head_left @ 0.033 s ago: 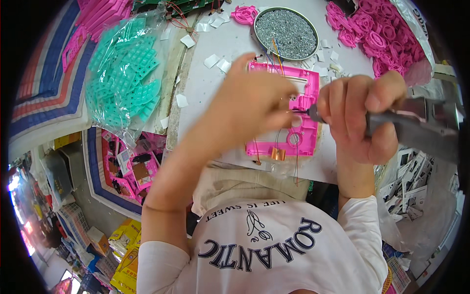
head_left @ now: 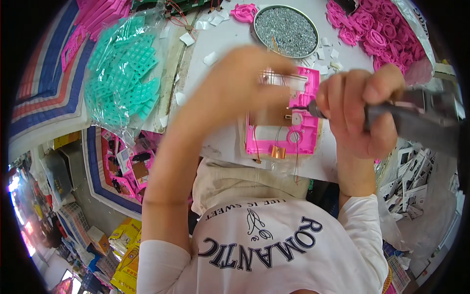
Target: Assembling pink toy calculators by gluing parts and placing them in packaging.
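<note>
A grey power screwdriver [head_left: 411, 120] is gripped in the closed fist of the right hand [head_left: 360, 115], its tip set against the pink plastic housing [head_left: 301, 130] lying on the white tabletop [head_left: 230, 44]. The housing's left part is pressed down by the left hand [head_left: 240, 90], fingers laid flat over it. Beyond are seen a round tin of screws [head_left: 286, 24], a heap of pink parts [head_left: 367, 24] and a bag of teal parts [head_left: 125, 73].

Left hand [head_left: 240, 83] blurred, palm down, fingers seemingly spread, right hand [head_left: 360, 115] fisted, both forearms bare
</note>
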A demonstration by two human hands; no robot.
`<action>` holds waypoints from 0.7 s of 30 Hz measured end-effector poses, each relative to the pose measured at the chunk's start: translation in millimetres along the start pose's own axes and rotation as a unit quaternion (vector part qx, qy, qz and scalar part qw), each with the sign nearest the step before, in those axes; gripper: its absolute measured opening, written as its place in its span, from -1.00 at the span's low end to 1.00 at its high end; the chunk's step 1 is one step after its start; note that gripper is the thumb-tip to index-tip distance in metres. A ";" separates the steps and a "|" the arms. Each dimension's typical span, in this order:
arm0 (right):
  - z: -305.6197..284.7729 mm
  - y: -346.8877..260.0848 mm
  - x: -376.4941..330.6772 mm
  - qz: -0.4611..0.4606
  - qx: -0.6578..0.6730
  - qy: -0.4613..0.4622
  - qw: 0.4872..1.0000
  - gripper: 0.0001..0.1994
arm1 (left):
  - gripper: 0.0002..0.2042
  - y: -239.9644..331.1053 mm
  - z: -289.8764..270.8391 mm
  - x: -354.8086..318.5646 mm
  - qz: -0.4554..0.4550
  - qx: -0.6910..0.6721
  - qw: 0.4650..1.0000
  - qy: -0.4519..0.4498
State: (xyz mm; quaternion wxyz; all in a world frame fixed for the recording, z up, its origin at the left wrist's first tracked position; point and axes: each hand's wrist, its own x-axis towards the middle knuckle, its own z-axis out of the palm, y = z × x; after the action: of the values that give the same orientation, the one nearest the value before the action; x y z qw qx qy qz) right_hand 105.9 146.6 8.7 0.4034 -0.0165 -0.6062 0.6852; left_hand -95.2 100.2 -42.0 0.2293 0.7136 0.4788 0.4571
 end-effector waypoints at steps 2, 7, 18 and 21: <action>3.4 5.3 2.4 0.017 0.004 0.010 1.000 -0.71 | -0.84 -30.3 -12.4 50.6 -0.027 0.103 0.992 0.065; 21.3 24.1 -8.6 0.035 -0.033 0.050 0.998 -0.67 | -0.81 -67.6 22.2 91.3 -0.055 0.380 0.914 -0.131; 39.5 34.0 -15.8 0.061 -0.048 0.025 0.997 -0.68 | -0.83 -52.0 12.9 80.8 -0.056 0.338 0.939 0.025; 36.8 28.8 -20.6 0.069 -0.153 -0.019 0.986 -0.67 | -0.85 -10.2 -7.3 47.7 -0.103 0.195 0.975 0.027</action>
State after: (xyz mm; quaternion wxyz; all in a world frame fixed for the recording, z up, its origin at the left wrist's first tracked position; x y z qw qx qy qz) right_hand 85.6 106.4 -15.4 0.3359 -0.1067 -0.7090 0.6108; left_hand -100.5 146.4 -25.7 0.1186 0.6789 0.6355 0.3481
